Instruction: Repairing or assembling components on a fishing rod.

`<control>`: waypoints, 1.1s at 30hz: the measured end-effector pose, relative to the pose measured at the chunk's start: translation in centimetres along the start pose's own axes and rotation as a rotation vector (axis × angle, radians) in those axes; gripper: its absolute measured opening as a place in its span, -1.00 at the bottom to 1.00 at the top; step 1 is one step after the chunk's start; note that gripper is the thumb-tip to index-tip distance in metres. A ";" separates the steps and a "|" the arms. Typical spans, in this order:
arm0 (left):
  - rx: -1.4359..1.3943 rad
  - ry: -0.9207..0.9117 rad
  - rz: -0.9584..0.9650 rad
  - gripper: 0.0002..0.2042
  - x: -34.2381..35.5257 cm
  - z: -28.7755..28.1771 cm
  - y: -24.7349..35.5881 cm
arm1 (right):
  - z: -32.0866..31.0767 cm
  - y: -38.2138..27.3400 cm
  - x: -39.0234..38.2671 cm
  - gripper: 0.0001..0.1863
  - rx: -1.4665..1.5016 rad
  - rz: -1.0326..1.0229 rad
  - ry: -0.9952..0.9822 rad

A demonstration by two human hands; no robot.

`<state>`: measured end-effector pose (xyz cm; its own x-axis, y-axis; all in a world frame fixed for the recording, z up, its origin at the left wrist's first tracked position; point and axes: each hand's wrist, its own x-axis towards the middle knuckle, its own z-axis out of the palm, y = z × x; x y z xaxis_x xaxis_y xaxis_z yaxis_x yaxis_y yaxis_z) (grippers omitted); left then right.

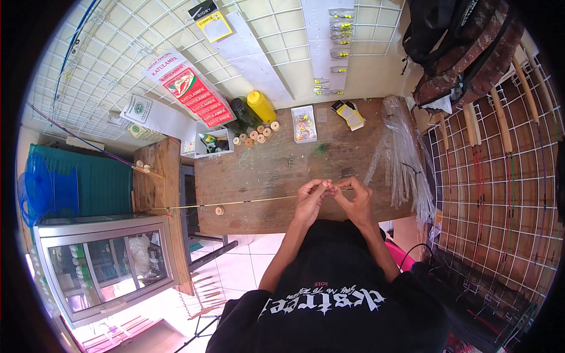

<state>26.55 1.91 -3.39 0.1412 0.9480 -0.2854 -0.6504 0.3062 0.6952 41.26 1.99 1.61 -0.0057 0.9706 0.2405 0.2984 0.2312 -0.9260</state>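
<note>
Pinching a small orange piece [329, 185] between left fingers [321, 189], just beside seemingly pressed-together right fingers [347, 183]; near a slender rod [250, 201], stretching lengthwise leftward from left fingers over the worktop [253, 170].

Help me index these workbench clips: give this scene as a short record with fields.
Surface: wooden table
Left hand: left hand, fingertips pinched at a small orange piece
Right hand: right hand, fingertips close to the left's; its grip is unclear
Rod: thin rod, running leftward from near the hands past the table's edge
Back of table: yellow squeeze bottle; white tray of small colourful items
Right end: clear plastic sleeves, bundled
</note>
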 end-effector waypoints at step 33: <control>0.044 -0.014 0.038 -0.87 -0.5 0.4 0.2 | -0.2 0.1 -0.4 -0.86 0.005 0.025 -0.003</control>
<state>26.69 1.53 -2.86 0.1271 0.9601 -0.2492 -0.6221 0.2728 0.7338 41.44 1.58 1.49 -0.0011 0.9763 0.2166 0.2933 0.2074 -0.9332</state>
